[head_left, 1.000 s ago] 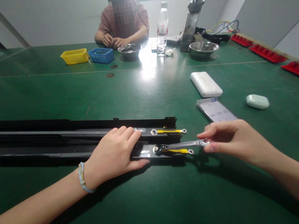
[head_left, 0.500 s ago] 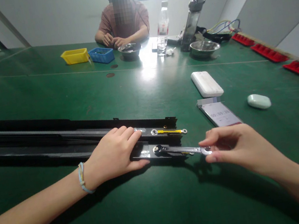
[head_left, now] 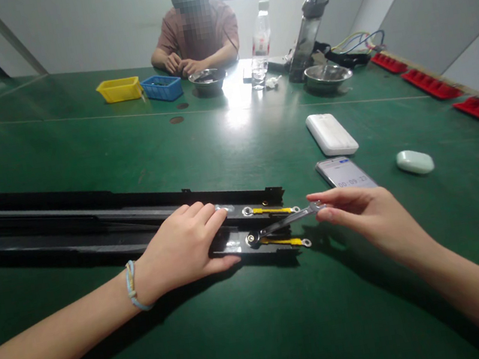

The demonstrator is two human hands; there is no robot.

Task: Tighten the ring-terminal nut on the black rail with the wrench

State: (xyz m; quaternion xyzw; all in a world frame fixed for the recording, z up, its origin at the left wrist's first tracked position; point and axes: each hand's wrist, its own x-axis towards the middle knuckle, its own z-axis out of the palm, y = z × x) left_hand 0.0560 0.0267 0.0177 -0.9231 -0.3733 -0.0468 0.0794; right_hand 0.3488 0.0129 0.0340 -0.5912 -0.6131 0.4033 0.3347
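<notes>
- Clasping from above, with the left hand (head_left: 185, 239), the near long black metal rail (head_left: 73, 248); with thumb along the near edge and fingers across to the far long black metal rail (head_left: 223, 189).
- Pinching, in a narrow grip between thumb and fingertips of the right hand (head_left: 372, 213), one end of the slim silver metal wrench (head_left: 286, 219); slanting it over the near rail's end, with its dark ring end at a small brass-coloured fastener (head_left: 250, 238); too small to tell whether seated.
- Showing on each rail a short yellow lead with silver ring ends, near (head_left: 292, 242) and far (head_left: 274, 210).
- Lying just beyond the right hand: a phone with lit screen (head_left: 343, 174), partly covered; then a white rounded box (head_left: 332, 134); further right, a pale green oval case (head_left: 415, 162).
- Standing across the green counter (head_left: 246, 336): a yellow plastic tray (head_left: 119, 90), a blue plastic tray (head_left: 162, 88); seated behind, a person in a dull reddish top (head_left: 216, 31).
</notes>
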